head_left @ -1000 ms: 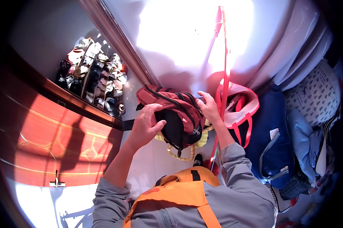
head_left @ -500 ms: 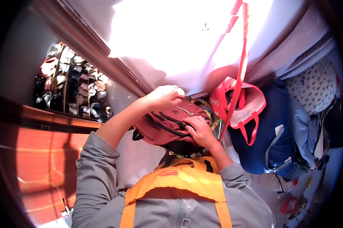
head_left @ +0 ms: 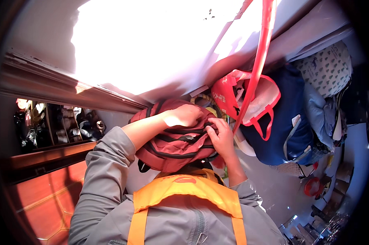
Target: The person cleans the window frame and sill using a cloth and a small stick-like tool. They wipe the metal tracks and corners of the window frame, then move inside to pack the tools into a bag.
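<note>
A dark red backpack (head_left: 172, 154) with black zips bulges in front of my body. My left hand (head_left: 186, 115) reaches across its top, fingers curled down onto the fabric near the far right end; the fingertips are partly hidden. At the right end, my right hand (head_left: 221, 136) grips the backpack's edge between thumb and bent fingers. The two hands are close together but apart. Just past my right hand stands a red tote bag (head_left: 225, 96) with a pale lining.
To the right lie a large navy bag (head_left: 280, 118) and a white patterned bag (head_left: 329, 67). A red pole (head_left: 261, 61) slants in front of the tote. A shoe rack (head_left: 49, 122) stands left, above an orange-red tiled floor (head_left: 37, 208). A sunlit white wall (head_left: 151, 45) rises ahead.
My left hand has come down from above the backpack onto its fabric. The backpack looks fuller and more turned up toward me. The view has swung, shifting the surroundings.
</note>
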Demonstrator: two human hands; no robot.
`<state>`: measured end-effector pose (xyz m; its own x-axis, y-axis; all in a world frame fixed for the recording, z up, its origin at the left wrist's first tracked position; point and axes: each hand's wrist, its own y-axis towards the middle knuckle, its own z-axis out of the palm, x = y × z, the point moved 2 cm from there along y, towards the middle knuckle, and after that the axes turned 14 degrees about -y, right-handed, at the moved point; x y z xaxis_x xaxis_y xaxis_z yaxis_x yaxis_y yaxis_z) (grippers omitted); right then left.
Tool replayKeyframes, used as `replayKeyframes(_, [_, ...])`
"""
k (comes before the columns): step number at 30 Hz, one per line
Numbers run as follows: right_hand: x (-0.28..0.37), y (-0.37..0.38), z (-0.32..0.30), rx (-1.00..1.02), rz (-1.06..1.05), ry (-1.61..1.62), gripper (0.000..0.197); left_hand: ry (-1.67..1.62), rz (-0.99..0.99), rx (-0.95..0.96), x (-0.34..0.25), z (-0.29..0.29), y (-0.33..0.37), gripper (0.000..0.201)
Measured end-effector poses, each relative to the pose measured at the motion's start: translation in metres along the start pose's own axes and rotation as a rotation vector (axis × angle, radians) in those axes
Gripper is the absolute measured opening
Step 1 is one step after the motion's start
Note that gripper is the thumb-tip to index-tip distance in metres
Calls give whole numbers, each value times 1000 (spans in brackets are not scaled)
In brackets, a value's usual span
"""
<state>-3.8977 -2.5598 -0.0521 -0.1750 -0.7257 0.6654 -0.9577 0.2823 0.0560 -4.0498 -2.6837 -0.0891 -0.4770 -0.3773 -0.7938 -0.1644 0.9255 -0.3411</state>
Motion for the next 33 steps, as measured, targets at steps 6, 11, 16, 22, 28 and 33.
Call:
replayKeyframes(6, [-17, 30, 25, 163, 33, -116, 37, -123, 41, -110, -6, -7, -1, 20])
replayKeyframes(11, [-26, 44, 43, 304, 123, 58, 35, 224, 287, -124, -20, -29, -20, 21])
replayKeyframes(16, [-33, 47, 60, 322, 285, 268, 32, 692, 501, -25, -22, -31, -29, 13])
replayKeyframes(22, [-38, 36, 38, 285, 427, 789, 11, 886, 537, -18, 4, -44, -44, 8])
replayKeyframes(28, [-41, 23, 29, 285, 409, 856, 10, 976, 263, 70, 19, -43, -66, 9])
replayKeyframes(33, [-45, 21, 34, 273, 397, 871, 10, 449, 228, -62, -18, -27, -46, 16])
